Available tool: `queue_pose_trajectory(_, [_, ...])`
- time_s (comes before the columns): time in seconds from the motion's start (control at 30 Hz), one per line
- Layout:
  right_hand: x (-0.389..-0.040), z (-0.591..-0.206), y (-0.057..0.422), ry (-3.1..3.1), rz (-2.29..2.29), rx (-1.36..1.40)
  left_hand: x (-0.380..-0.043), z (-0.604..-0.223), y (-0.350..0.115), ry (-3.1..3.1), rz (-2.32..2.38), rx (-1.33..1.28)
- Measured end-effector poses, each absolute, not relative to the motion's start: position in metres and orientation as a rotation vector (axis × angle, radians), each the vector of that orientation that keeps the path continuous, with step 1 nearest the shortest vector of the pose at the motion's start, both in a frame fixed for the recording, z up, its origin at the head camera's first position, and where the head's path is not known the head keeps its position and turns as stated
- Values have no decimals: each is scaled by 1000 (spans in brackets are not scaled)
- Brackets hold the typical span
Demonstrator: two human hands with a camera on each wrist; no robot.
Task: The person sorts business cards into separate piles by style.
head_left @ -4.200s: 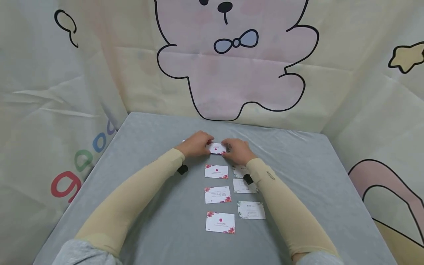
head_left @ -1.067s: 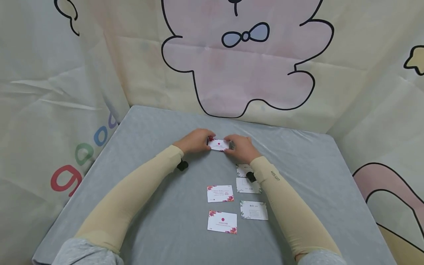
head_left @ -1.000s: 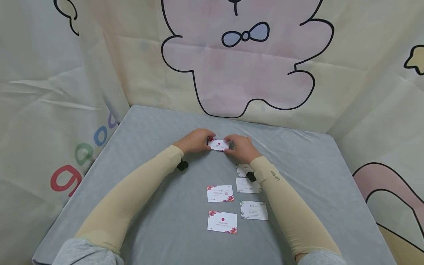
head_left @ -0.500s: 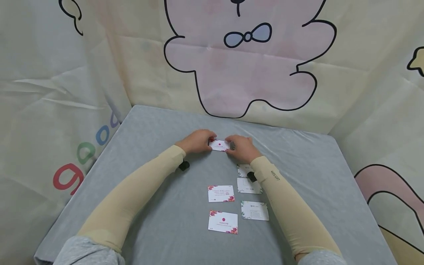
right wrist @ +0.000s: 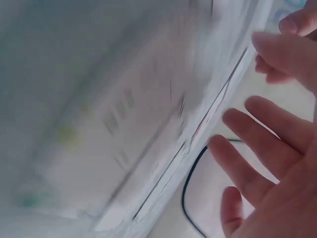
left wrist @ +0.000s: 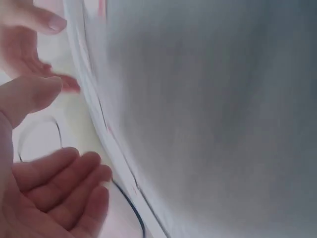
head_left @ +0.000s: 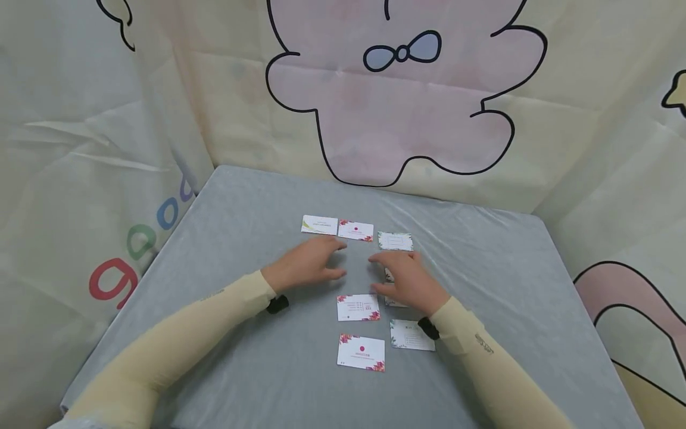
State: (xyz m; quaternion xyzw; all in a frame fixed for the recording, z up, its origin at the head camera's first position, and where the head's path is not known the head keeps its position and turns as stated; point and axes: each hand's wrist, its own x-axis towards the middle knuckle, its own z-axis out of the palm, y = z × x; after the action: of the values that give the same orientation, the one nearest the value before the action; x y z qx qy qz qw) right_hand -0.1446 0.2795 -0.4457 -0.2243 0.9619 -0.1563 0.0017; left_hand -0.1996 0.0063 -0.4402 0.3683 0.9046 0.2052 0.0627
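Note:
In the head view, my left hand (head_left: pixel 305 262) hovers with its fingers loosely apart, just nearer than the far row of business cards. Facing it, my right hand (head_left: pixel 409 280) is also empty, over green-leaf cards that it partly covers. The far row has a white card with a yellow-green edge (head_left: pixel 319 224), a red-flower card (head_left: pixel 356 230) right beside it, and a green-leaf card (head_left: pixel 395 241) a little apart. Both wrist views show relaxed fingers of the left hand (left wrist: pixel 59 193) and the right hand (right wrist: pixel 272 158) holding nothing.
Nearer on the grey cloth-covered table (head_left: pixel 257 375) lie a red-flower card with lines of text (head_left: pixel 358 307), another with a red dot (head_left: pixel 361 352), and a green-leaf card (head_left: pixel 412 334). A cartoon-printed curtain (head_left: pixel 396 131) stands behind the table's far edge.
The red-flower card from the middle column's third place went to the far row. Both hands have let go there and drawn back towards me, uncovering the outer two far-row cards.

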Motion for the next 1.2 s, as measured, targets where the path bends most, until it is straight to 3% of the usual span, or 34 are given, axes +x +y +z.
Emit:
queue_pose_trajectory(0.2, [-103,-455,280,2952,-542,-799,-144,-444,4,2680,627,1155])
queue_pose_trajectory(0.4, [-94,-464,279,2970,-575,-813,-128,-456,7,2695,597,1197])
queue_pose_trajectory(0.93, [-90,-462,277,2994,-555,-841,-131,-455,12,2709,582,1194])
queue_pose_trajectory(1.2, [-117,-457,271,3029,-464,-768,-158,-454,14,2747,609,1217])
